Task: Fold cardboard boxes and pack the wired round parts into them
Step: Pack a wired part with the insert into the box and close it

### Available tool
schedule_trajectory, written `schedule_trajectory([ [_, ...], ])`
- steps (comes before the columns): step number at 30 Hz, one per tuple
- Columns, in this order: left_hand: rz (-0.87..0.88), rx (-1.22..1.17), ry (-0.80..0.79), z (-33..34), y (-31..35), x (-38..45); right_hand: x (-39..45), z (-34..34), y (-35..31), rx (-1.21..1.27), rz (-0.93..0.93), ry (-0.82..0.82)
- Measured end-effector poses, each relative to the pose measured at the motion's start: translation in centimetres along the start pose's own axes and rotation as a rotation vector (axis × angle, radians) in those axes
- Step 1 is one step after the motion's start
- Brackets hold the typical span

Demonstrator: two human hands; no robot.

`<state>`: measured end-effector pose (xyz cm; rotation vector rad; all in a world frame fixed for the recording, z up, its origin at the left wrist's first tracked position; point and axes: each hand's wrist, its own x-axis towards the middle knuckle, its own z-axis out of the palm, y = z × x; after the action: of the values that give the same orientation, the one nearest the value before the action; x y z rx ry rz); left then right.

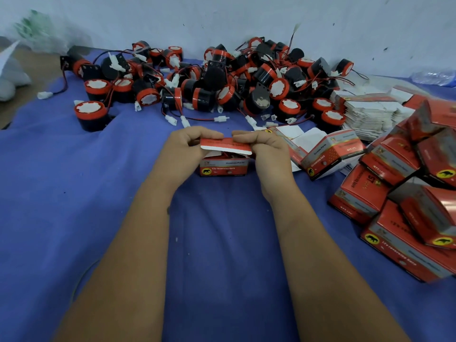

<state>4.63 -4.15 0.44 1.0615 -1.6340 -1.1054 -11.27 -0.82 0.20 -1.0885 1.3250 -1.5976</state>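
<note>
A small red cardboard box (223,167) stands on the blue cloth in the middle. Its top flap (225,146) is bent over the opening, and something red shows inside. My left hand (187,149) pinches the flap's left end and my right hand (265,150) pinches its right end, both pressed against the box sides. Behind the box lies a big heap of wired round parts (209,80), black with red rims, white faces and white plugs on red-black wires.
A folded box (330,153) lies just right of my hands. Closed red boxes (407,193) are piled at the right edge. A stack of flat unfolded cartons (370,114) sits behind them. A white wall (222,18) backs the cloth; plastic bags (37,33) lie far left.
</note>
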Motion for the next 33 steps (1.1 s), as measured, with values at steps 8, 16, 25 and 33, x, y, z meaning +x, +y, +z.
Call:
schedule_trajectory([
  [8,-0.118,0.054,-0.227,-2.3,-0.8,0.8,0.2,-1.4,-0.2,-0.028,0.037,-0.221],
  [16,0.046,0.059,-0.161,-1.5,-0.8,0.7,-0.5,-1.2,-0.1,-0.443,-0.153,-0.31],
  [25,0.077,0.061,-0.184,-1.5,-1.2,0.4,-0.5,-0.6,0.2,-0.514,-0.212,-0.221],
  [33,0.051,-0.036,-0.159,-1.4,-1.1,0.5,-0.7,-0.4,-0.1,-0.435,-0.226,-0.193],
])
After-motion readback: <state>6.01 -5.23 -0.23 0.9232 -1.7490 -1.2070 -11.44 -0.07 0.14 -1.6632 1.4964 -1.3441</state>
